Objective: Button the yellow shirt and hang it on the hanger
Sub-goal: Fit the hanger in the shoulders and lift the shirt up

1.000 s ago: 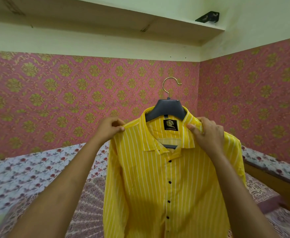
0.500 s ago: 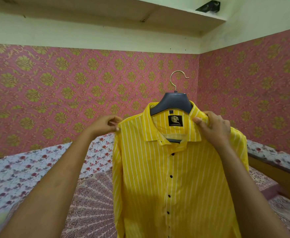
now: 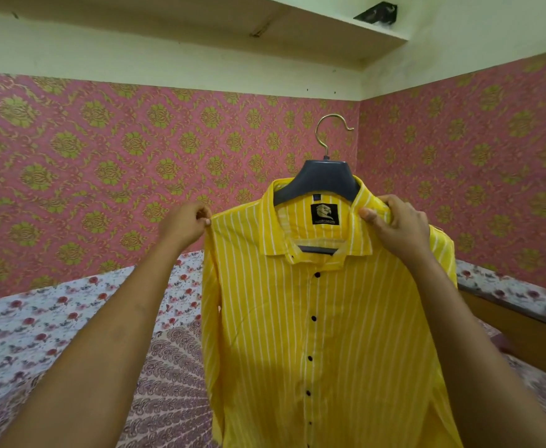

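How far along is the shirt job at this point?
Done, it seems: the yellow shirt is closed down its front at the black buttons, and the grey hanger sits inside the collar. In hand: the left hand pinches one shoulder edge, and the right hand grips the other shoulder beside the collar. Left: the hook catches on nothing, so hanging it up may remain.

Bedroom: floral-sheeted bed (image 3: 55, 321), patterned wallpaper (image 3: 103, 163)

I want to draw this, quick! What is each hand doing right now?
Left hand: closed, pinching one shoulder of the yellow shirt.
Right hand: closed, gripping its other shoulder.
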Demonstrator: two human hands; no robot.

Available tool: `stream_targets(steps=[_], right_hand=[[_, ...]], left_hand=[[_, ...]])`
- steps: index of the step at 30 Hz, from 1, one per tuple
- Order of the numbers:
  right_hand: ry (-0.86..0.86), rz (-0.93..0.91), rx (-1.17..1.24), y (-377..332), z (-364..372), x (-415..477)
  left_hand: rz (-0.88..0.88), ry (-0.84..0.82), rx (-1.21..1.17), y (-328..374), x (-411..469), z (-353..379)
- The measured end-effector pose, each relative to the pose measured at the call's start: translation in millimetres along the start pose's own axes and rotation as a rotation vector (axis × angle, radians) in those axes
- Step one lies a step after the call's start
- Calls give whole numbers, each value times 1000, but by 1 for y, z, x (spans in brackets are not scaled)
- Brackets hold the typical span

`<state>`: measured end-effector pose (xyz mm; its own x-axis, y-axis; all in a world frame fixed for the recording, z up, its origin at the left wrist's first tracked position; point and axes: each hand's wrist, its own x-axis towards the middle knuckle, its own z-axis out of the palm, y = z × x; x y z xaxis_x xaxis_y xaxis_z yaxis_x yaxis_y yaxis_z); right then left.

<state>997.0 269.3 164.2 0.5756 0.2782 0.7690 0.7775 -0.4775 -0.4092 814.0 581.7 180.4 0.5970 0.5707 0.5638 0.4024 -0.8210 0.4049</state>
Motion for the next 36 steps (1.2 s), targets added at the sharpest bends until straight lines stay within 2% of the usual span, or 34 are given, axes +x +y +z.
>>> stream_targets(steps=[2, 5, 8, 11, 14, 17, 22, 26, 31, 34, 36], right_hand=[[18, 8, 5, -2, 0, -2], [40, 14, -3, -5, 2, -4], [28, -15, -40, -10, 7, -2], [35, -48, -56, -14, 8, 0], [36, -46, -60, -12, 4, -1], [-12, -56, -11, -10, -2, -3], [-89, 35, 264, 19, -24, -8], [-89, 80, 349, 38, -33, -12], [13, 137, 367, 39, -28, -5], [132, 202, 433, 34, -30, 7], [127, 258, 358, 27, -30, 18]], left_hand=[[2, 30, 52, 9, -1, -1], [149, 52, -210, 36, -9, -5], [323, -139, -484, 72, -16, -7], [386, -251, -491, 95, -12, -3], [367, -291, -542, 103, -6, 1], [341, -233, -645, 109, -7, 4], [328, -150, -660, 113, -5, 2], [340, -168, -638, 110, 1, -2], [366, -175, -652, 114, -1, -2], [375, -187, -675, 113, -2, -3], [404, -175, -668, 113, -4, -5]])
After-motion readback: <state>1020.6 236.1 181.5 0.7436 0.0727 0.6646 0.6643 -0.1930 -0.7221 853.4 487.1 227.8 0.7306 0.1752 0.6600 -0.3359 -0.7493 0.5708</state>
